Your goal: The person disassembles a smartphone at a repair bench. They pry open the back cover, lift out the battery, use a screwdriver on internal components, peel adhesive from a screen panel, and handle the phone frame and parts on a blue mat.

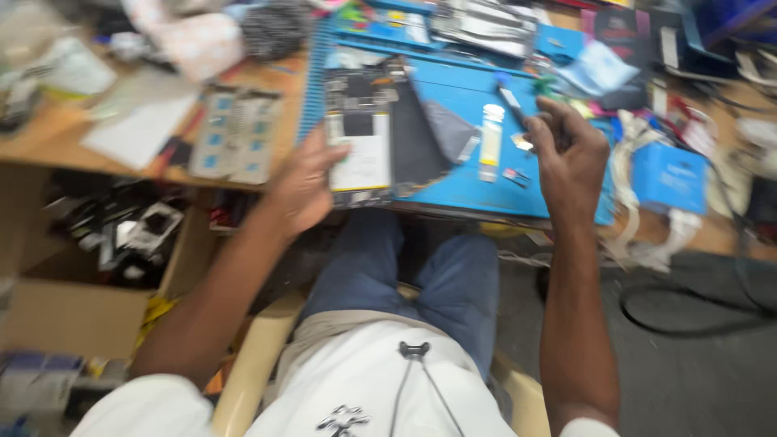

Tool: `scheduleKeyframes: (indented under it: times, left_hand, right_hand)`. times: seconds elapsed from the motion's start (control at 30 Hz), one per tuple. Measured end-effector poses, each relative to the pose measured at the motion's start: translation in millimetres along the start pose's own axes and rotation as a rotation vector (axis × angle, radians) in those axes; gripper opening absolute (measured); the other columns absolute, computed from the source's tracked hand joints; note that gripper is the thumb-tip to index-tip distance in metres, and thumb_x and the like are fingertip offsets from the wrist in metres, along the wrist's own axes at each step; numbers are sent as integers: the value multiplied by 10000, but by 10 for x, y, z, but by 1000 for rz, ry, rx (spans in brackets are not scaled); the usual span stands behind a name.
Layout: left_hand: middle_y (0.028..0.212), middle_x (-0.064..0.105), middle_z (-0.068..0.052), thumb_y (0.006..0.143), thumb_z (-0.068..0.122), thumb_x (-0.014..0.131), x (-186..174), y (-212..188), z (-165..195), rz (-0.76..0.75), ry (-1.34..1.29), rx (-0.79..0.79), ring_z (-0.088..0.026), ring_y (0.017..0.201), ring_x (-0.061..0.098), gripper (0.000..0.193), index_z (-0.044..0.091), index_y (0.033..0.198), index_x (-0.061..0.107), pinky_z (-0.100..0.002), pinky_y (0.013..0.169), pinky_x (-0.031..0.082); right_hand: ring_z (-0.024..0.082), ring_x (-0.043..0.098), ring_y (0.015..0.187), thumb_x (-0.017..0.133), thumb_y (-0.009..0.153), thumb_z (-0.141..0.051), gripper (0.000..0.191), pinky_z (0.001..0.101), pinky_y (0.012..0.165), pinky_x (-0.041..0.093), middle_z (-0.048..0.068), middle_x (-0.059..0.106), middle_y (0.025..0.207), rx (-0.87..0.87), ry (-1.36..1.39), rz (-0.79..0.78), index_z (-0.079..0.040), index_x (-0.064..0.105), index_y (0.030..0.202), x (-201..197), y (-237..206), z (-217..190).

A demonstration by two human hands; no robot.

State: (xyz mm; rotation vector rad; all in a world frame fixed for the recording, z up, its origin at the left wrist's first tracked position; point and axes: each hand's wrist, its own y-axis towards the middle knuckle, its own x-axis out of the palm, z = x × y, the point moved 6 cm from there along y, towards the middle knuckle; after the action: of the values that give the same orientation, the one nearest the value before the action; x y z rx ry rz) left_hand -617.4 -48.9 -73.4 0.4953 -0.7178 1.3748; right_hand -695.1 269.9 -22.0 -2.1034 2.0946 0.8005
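Opened phone (360,146) — flat, rectangular; left hand (306,190) steadying

A white short-sleeved shirt with a dark print fills the lower middle of the frame, above blue jeans; both forearms are bare.

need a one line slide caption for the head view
Seated at a cluttered bench, left hand steadies an opened phone on a blue mat while right hand reaches over small parts.
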Motion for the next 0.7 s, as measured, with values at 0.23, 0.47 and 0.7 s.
scheduleKeyframes:
  times: [0.23,0.47,0.7]
  left_hand:
    - [1360,613,-134,962,-10,533,151,869,-734,-5,65,-66,-242,1231,650,539,31,1483,399,-442,1060,550]
    - [1342,608,-118,970,-14,536,484,1717,-1606,-57,70,-52,-200,1187,648,599,46,1540,362,-395,995,576]
    - [1348,600,-107,970,-17,514,420,2341,-2219,2,138,-36,-176,1189,640,611,28,1558,350,-376,1007,577]
  right_hand:
    - [347,698,940,809,871,-121,230,472,803,560,162,739,1050,-262,-762,-182,-77,792,1097,-222,972,1324]
    - [307,722,865,762,894,-59,335,447,765,578,143,736,1027,-323,-724,-168,-83,752,1228,-706,1771,1880]
    - [244,742,1062,632,1097,202,601,332,960,655,112,605,1165,-145,420,-109,-34,364,1581,-703,1414,2079]
